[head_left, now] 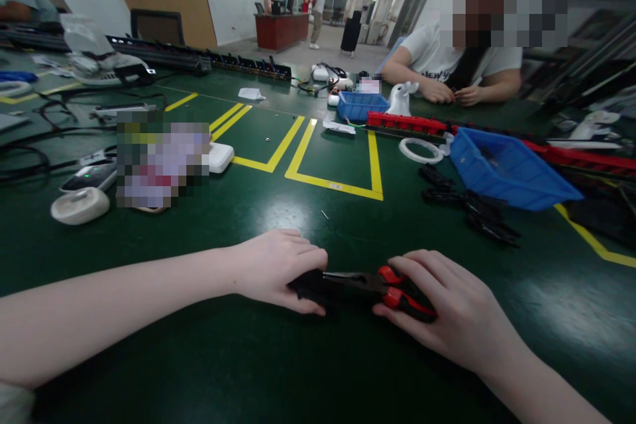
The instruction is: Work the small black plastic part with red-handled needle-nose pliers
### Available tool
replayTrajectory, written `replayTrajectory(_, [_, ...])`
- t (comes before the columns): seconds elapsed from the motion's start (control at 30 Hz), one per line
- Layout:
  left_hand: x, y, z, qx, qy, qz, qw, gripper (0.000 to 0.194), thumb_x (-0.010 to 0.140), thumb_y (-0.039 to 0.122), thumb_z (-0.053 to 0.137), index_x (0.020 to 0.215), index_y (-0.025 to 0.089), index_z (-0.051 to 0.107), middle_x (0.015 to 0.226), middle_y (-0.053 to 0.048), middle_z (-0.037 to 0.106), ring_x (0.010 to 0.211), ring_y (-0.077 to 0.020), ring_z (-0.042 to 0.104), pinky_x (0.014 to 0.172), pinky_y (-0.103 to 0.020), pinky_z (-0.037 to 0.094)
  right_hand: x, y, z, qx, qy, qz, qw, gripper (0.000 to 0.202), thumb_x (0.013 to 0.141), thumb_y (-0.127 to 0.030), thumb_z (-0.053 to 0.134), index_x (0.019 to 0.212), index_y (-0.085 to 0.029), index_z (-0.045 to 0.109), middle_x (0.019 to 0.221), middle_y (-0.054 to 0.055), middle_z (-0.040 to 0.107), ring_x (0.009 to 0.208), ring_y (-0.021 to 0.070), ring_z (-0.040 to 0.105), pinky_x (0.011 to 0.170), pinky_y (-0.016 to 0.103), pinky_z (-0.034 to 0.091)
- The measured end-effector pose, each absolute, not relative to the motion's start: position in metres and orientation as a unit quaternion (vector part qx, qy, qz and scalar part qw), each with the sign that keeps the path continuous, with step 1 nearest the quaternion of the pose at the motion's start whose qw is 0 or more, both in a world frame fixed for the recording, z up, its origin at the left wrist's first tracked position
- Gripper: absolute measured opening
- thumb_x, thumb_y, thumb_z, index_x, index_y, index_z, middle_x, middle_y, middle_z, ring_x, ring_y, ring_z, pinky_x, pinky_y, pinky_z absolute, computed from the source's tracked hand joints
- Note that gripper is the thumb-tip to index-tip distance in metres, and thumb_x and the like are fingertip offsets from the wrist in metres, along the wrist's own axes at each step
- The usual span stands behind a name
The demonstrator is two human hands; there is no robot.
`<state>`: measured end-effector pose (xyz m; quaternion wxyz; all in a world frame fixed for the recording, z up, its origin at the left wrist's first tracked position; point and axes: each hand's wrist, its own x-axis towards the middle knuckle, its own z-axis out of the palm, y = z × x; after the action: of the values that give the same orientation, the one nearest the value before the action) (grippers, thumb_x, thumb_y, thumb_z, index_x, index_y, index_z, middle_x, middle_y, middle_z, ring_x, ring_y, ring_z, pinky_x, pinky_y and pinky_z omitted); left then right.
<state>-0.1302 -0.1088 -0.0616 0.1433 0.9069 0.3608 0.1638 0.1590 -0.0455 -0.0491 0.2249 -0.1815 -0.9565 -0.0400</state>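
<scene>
My right hand (pixel 447 298) is wrapped round the red and black handles of needle-nose pliers (pixel 392 286), whose long jaws point left. In my left hand (pixel 285 268) is a small black part (pixel 315 286), gripped between the thumb and the fingers. The tips of the pliers reach the upper edge of this part; whether they clamp something there is too small to tell. Both hands are low over the dark green table (pixel 318 364). A thin metal pin (pixel 324 215) lies on the table beyond my left hand.
To the right are a blue bin (pixel 511 169), black cable pieces (pixel 472 209) and a white ring (pixel 422 151). A phone (pixel 163 169), a white case (pixel 220 158) and a white mouse-shaped object (pixel 80 205) lie left. Across the table sits a person (pixel 447 66) near a smaller blue bin (pixel 362 106).
</scene>
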Motion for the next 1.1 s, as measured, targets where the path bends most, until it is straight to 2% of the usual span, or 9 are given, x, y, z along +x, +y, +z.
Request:
replayTrajectory(0.2, [-0.132, -0.1101, -0.0581, 0.901, 0.359, 0.168, 0.177, 0.041, 0.085, 0.057, 0.066, 0.094, 0.019, 0.055, 0.082, 0.0, 0.066, 0.072, -0.0176, 0.064, 0.067, -0.031, 0.042, 0.1598, -0.0461, -0.0487, -0.185, -0.955, -0.03, 0.229, 0.039, 0.087, -0.049, 0.066, 0.107, -0.015, 0.063, 0.092, 0.011, 0.068, 0.076, 0.0213, 0.064, 0.062, 0.033, 0.055])
replayTrajectory(0.37, [-0.1331, -0.111, -0.0556, 0.898, 0.354, 0.173, 0.195, 0.034, 0.083, 0.05, 0.067, 0.093, 0.019, 0.056, 0.082, 0.001, 0.066, 0.072, -0.0174, 0.063, 0.07, -0.032, 0.042, 0.1591, -0.0466, -0.0491, -0.179, -0.956, -0.033, 0.229, 0.038, 0.088, -0.048, 0.065, 0.107, -0.015, 0.062, 0.093, 0.012, 0.068, 0.075, 0.0209, 0.064, 0.061, 0.032, 0.055])
replayTrajectory(0.97, [-0.1323, -0.1088, -0.0601, 0.893, 0.37, 0.172, 0.19, 0.03, 0.087, 0.045, 0.066, 0.095, 0.018, 0.054, 0.081, 0.001, 0.065, 0.073, -0.0172, 0.064, 0.071, -0.03, 0.044, 0.1552, -0.0528, -0.0524, -0.206, -0.953, -0.031, 0.218, 0.034, 0.089, -0.042, 0.063, 0.106, -0.012, 0.061, 0.091, 0.012, 0.067, 0.076, 0.0216, 0.065, 0.06, 0.033, 0.055])
replayTrajectory(1.1, [-0.132, -0.1085, -0.06, 0.896, 0.366, 0.168, 0.184, 0.031, 0.088, 0.045, 0.065, 0.097, 0.018, 0.055, 0.082, 0.0, 0.065, 0.075, -0.018, 0.065, 0.071, -0.03, 0.044, 0.1579, -0.0501, -0.0531, -0.203, -0.953, -0.038, 0.223, 0.037, 0.09, -0.045, 0.061, 0.106, -0.012, 0.061, 0.092, 0.013, 0.067, 0.076, 0.0219, 0.065, 0.061, 0.034, 0.056])
